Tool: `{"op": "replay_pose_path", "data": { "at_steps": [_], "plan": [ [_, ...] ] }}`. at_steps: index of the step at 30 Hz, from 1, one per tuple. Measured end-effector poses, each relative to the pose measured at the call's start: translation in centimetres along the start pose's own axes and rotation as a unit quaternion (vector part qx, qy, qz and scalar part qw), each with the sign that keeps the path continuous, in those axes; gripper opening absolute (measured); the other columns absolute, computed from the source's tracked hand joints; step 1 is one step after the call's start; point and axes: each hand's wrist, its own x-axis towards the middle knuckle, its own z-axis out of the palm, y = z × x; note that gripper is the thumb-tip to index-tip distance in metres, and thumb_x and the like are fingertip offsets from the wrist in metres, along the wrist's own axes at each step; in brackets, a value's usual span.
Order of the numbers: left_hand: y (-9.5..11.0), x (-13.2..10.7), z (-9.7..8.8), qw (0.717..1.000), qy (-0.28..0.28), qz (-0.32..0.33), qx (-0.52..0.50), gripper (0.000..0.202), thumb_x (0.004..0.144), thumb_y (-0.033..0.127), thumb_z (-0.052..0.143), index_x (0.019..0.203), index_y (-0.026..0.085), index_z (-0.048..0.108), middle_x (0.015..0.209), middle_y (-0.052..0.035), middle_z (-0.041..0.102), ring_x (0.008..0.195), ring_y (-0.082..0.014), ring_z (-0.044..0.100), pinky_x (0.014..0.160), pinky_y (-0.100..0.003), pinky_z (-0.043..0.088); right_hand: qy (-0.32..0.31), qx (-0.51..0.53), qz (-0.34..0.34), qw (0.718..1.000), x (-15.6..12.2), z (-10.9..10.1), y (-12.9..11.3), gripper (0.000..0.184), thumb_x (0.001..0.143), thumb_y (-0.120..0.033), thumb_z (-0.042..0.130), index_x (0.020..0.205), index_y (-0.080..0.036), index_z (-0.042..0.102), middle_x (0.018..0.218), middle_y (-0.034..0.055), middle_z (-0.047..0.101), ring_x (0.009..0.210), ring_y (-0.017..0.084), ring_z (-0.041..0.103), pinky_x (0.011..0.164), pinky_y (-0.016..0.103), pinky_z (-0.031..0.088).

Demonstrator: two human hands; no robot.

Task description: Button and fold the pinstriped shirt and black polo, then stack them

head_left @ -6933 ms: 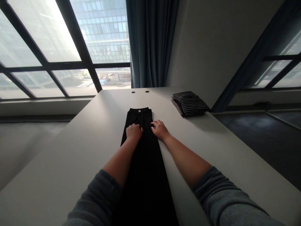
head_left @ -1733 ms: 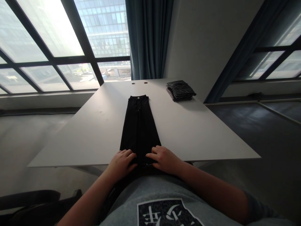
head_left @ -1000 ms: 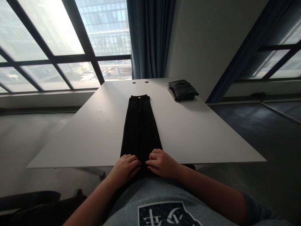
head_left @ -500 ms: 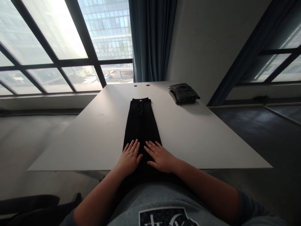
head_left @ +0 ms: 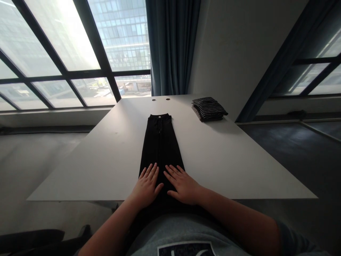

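A pair of black trousers lies lengthwise on the white table, its waistband with a small white label at the far end. The lower part of the legs runs toward my body and over the near edge, where it blends into the dark. My left hand rests flat on the left side of the legs, fingers stretched out. On the right side my right hand lies flat too, its fingers pointing inward and away from me. Neither hand grips the cloth.
A stack of folded clothes, striped black and white on top, sits at the table's far right. Two cable holes are near the back edge. Behind stand a blue curtain and large windows. A dark chair-like shape is at lower left.
The whole scene sits slightly lower in view, as the camera has tilted a little. My hands stay flat on the trousers, with no clear movement over the cloth.
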Motion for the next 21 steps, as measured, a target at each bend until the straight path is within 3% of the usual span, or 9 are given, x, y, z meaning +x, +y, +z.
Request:
{"op": "replay_pose_path", "data": {
  "at_steps": [9,15,18,21],
  "plan": [
    [0.2,0.0,-0.2,1.0,-0.006,-0.003,-0.008,0.072,0.106,0.056,0.04,0.166,0.015,0.033,0.172,-0.014,0.028,0.16,-0.0318,0.025,0.128,-0.054,0.031,-0.007,0.012,0.007,1.0,0.0,-0.6,-0.2,0.085,0.1,-0.056,0.056,0.167,-0.012,0.027,0.173,0.0165,0.01,0.163,0.032,0.011,0.133,0.056,0.008],
    [-0.8,0.2,-2.1,0.997,-0.051,0.005,-0.064,0.067,0.108,0.054,0.036,0.164,0.017,0.036,0.17,-0.0124,0.032,0.159,-0.0286,0.028,0.128,-0.052,0.032,-0.003,0.053,-0.011,0.999,-0.7,-0.9,-0.3,0.076,0.102,-0.051,0.055,0.165,-0.013,0.033,0.173,0.0155,0.019,0.162,0.031,0.015,0.132,0.056,0.013],
    [-1.9,1.3,-4.1,0.994,-0.048,0.001,-0.094,0.061,0.109,0.05,0.035,0.161,0.018,0.042,0.167,-0.0113,0.04,0.156,-0.0262,0.036,0.125,-0.047,0.038,0.047,0.066,-0.042,0.996,0.1,-1.3,1.2,0.07,0.103,-0.044,0.054,0.164,-0.014,0.036,0.172,0.0134,0.026,0.162,0.03,0.017,0.132,0.054,0.019],
    [-1.7,3.2,-6.0,0.996,-0.029,0.018,-0.086,0.057,0.108,0.047,0.042,0.156,0.017,0.05,0.163,-0.0129,0.048,0.15,-0.0288,0.046,0.123,-0.048,0.041,0.12,0.05,-0.059,0.99,3.0,-2.5,4.5,0.063,0.104,-0.035,0.049,0.163,-0.016,0.039,0.17,0.013,0.033,0.162,0.029,0.02,0.131,0.056,0.024]
  ]
}}
